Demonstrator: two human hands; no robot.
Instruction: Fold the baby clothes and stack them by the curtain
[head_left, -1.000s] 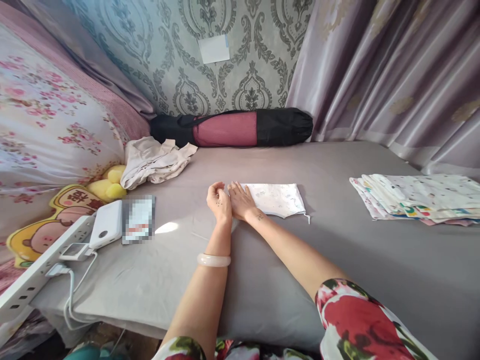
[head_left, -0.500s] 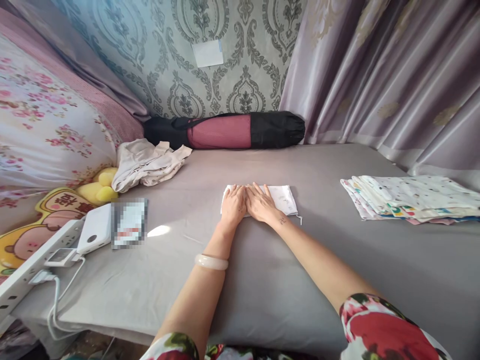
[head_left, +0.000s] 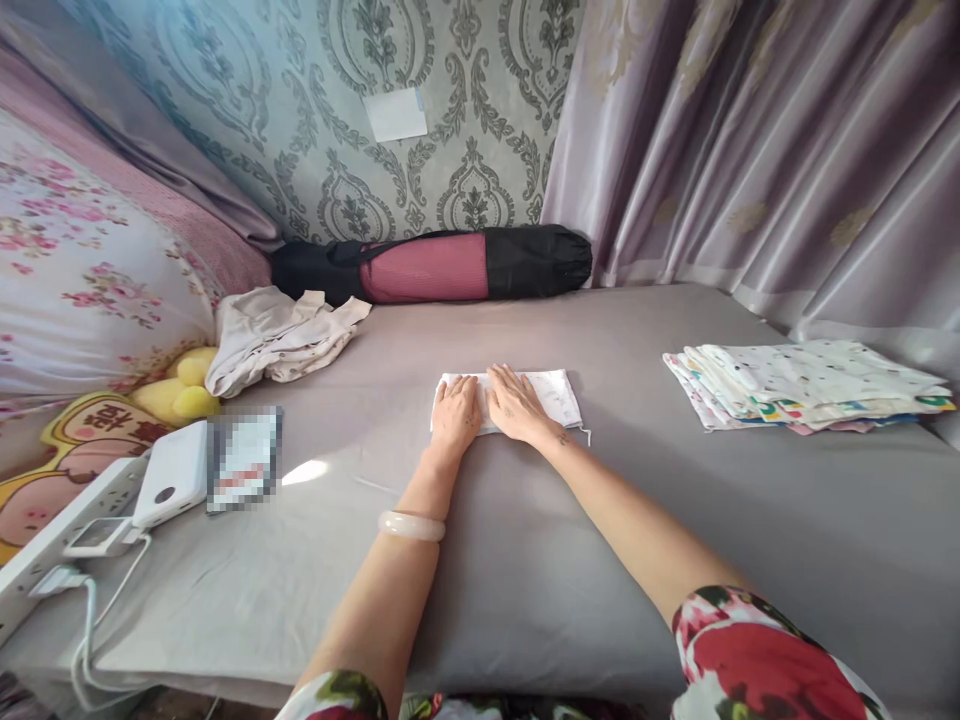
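Observation:
A small white folded cloth (head_left: 556, 393) with a faint print lies flat on the grey sheet, a short string trailing at its right corner. My left hand (head_left: 456, 415) rests palm down on the left part of the cloth, fingers stretched out. Flat on the middle of the cloth lies my right hand (head_left: 516, 402), fingers extended and a little spread. A narrow gap separates the two hands. Neither hand grips the cloth; the part under the palms is hidden.
A stack of folded printed cloths (head_left: 810, 385) lies at the right. Crumpled pale clothing (head_left: 281, 340) sits at the back left, before a black and pink roll bag (head_left: 427, 268). On the left are a white power bank (head_left: 172, 472) and a power strip (head_left: 75, 510) with cables.
My hands have moved slightly apart on the cloth, where before they touched. The whole view has shifted a little, so things appear further left.

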